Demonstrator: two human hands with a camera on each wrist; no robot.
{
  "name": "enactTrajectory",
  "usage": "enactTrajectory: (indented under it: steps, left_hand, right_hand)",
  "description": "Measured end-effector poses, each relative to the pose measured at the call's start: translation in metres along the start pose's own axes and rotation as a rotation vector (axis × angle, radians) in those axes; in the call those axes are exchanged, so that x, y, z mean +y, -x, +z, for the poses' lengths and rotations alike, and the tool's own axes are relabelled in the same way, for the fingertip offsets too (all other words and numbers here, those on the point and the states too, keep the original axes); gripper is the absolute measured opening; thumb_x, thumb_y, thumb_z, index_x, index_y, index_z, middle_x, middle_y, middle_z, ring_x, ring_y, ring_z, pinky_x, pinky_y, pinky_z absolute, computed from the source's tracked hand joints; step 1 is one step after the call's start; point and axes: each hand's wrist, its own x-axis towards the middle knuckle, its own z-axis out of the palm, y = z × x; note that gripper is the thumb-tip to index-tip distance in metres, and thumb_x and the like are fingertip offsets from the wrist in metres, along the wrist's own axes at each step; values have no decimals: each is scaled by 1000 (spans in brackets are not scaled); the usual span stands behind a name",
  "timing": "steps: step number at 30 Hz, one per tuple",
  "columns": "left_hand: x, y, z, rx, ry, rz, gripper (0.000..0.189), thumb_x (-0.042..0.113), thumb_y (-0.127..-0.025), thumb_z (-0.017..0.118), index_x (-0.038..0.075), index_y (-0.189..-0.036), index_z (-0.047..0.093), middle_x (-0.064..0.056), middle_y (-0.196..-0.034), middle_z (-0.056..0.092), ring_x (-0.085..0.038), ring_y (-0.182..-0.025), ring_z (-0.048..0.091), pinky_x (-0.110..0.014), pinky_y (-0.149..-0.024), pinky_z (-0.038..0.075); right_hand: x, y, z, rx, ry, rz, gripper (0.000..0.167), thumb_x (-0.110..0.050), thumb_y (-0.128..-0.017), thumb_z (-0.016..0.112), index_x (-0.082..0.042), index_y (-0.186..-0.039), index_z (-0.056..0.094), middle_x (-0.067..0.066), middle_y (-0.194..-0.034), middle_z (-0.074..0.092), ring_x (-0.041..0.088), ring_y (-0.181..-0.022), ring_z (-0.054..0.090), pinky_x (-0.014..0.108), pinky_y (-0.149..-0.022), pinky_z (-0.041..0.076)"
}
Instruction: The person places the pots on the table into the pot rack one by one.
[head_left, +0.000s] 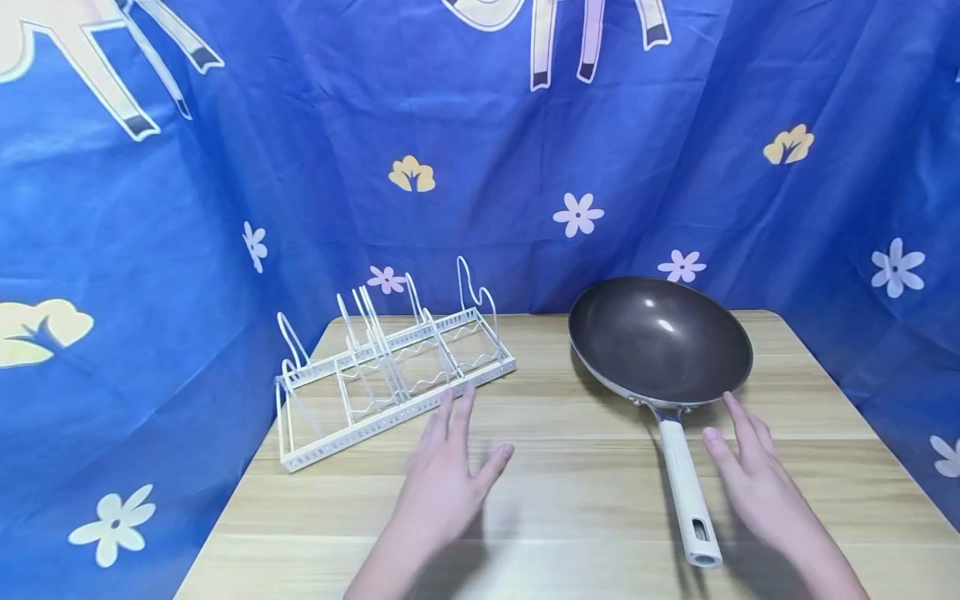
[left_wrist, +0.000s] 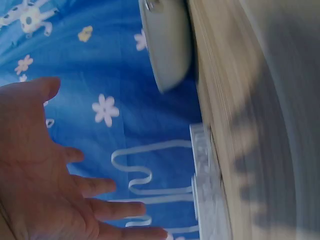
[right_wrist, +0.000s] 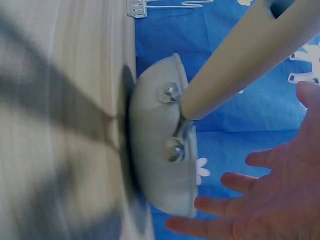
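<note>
A frying pan (head_left: 660, 337) with a dark inside and a white handle (head_left: 686, 492) sits at the right of the table, its handle toward the front. My right hand (head_left: 761, 483) is just right of the handle, fingers extended, holding nothing. In the right wrist view the pan's pale outer side (right_wrist: 155, 135) and riveted handle show beside the spread fingers (right_wrist: 220, 205). A white wire rack (head_left: 397, 383) with upright dividers stands at the left. My left hand (head_left: 446, 479) hovers in front of it, fingers spread and holding nothing; the palm shows in the left wrist view.
The wood-grain table (head_left: 555, 508) carries the rack and pan. A blue patterned cloth (head_left: 487, 167) hangs behind and along both sides, close to the table's edges. The pan's handle juts toward the front of the table.
</note>
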Motion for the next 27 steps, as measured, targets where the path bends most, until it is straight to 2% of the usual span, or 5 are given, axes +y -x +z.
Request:
enactTrajectory:
  steps: [6, 11, 16, 21, 27]
  left_hand:
    - [23, -2, 11, -11, 158, 34, 94, 70, -101, 60, 32, -175, 14, -12, -182, 22, -43, -163, 34, -66, -131, 34]
    - [39, -2, 23, -62, 270, 33, 92, 70, -101, 61, 27, -173, 22, -15, -177, 33, -41, -161, 39, -64, -130, 36]
    - [52, -2, 40, -163, 387, 49, 92, 70, -101, 60, 24, -173, 25, -20, -174, 38, -46, -153, 48, -67, -126, 40]
    - [64, -1, 57, -283, 511, 80, 90, 65, -102, 63, 20, -171, 27, -18, -167, 48, -41, -138, 64, -64, -115, 53]
    - [81, 2, 74, -476, 655, 100, 82, 55, -102, 70, 25, -168, 31, -15, -157, 59, -33, -129, 71, -45, -103, 63]
  right_hand:
    - [7, -7, 7, -72, -184, 70, 79, -44, -118, 34, 5, -170, 0, 39, -172, 17, 68, -148, 35, 78, -110, 46]
    - [10, -9, 12, -138, -303, 158, 85, -53, -117, 30, 7, -170, 1, 37, -175, 12, 67, -148, 37, 67, -110, 54]
    - [12, -15, 16, -202, -366, 210, 87, -53, -117, 34, 6, -170, 0, 36, -176, 10, 61, -154, 36, 64, -116, 52]
    - [12, -22, 22, -258, -441, 244, 88, -50, -116, 42, 9, -169, 4, 36, -175, 18, 52, -151, 48, 56, -114, 57]
    - [13, -29, 26, -287, -453, 247, 86, -49, -115, 46, 10, -167, 13, 39, -168, 31, 48, -144, 55, 54, -110, 60]
